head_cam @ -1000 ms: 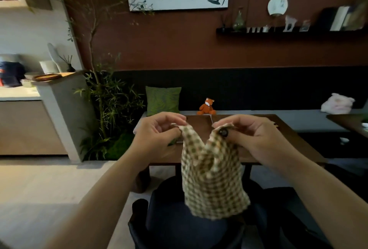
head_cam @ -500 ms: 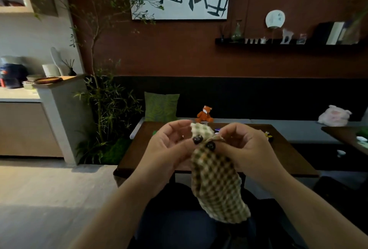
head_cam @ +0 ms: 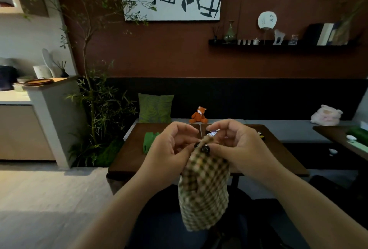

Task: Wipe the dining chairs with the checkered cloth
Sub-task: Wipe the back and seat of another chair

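Checkered weave: the checkered cloth (head_cam: pixel 204 191) hangs in mid-air from its gathered top corners, above the dark dining chair (head_cam: pixel 159 226) in front of me.
Fingers: my thumbs and fingers (head_cam: pixel 219 146) are pinched together on that top edge, both sides meeting at one point.
Left hand: my left hand (head_cam: pixel 169 149) grips the corner, thumb tip pressed against the fabric.
Right hand: my right hand (head_cam: pixel 239 145) clamps the same bunch from the other side.
Progress: I judge the wiping not yet begun; the cloth touches no chair, and I am only folding it ready.
Left to do: every chair.
Change: a second ago my hands held the corners apart with the cloth spread; now they are brought together and it hangs narrow.
Beyond: the wooden counter (head_cam: pixel 129 155) carries a green cloth (head_cam: pixel 148 143).
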### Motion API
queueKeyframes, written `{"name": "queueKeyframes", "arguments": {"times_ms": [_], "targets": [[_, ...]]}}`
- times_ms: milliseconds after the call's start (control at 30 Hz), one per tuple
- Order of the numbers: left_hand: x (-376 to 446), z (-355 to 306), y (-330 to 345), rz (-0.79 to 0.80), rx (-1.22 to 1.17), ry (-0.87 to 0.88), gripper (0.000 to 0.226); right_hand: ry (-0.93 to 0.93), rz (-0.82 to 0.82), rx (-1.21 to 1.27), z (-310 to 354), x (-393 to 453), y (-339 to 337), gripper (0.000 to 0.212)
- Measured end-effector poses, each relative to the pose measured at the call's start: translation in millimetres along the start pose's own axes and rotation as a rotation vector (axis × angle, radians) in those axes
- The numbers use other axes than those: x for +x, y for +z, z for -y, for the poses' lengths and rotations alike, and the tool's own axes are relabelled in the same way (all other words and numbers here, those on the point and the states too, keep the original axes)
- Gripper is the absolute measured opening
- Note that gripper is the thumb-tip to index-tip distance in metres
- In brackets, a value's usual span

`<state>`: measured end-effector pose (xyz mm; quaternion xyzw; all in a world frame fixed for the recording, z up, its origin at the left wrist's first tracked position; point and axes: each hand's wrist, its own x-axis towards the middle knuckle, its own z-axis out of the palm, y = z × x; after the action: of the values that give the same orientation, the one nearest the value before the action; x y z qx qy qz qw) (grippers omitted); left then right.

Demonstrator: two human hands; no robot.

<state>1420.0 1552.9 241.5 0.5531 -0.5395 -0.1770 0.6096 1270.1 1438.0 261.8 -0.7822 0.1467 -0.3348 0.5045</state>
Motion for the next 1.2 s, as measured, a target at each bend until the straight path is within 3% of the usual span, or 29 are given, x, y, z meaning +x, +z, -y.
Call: {"name": "queueKeyframes", "arguments": {"times_ms": [200,367,500,667,867,967,1067,1200], "targets": [[2.3,-1.2,4.6,-0.043,0.139,0.115,0.027,0.126,0.003,0.005,-1.7,2.7,-5.2,0.032],[1.0,1.9,6.7,-0.072,0.141,0.146,0.026,0.058,-0.046,-0.066,-3.4,1.0,-2.5,0.028],[-1.0,5.6,4.6,-0.078,0.109,0.071,0.027,0.008,-0.088,-0.086,-6.1,0.7,-3.3,0.023],[-8.4,15.8,2.7,0.111,0.225,-0.078,0.016,-0.027,-0.145,-0.077,-11.0,1.9,-8.6,0.016],[-15.0,18.6,8.7,0.167,0.216,-0.207,0.012,-0.068,-0.128,-0.110,-16.5,1.8,-10.7,0.012],[-14.6,19.3,11.4,0.091,0.185,-0.288,0.015,-0.070,-0.173,-0.222,-21.8,1.5,-11.9,0.011],[-10.1,19.2,11.1,-0.059,-0.008,-0.439,0.013,-0.074,-0.212,-0.320,-28.5,-1.1,-12.6,0.012],[-4.1,16.6,2.0,-0.138,0.020,-0.390,0.005,-0.049,-0.189,-0.367,-35.1,-6.5,-11.8,0.015]]}}
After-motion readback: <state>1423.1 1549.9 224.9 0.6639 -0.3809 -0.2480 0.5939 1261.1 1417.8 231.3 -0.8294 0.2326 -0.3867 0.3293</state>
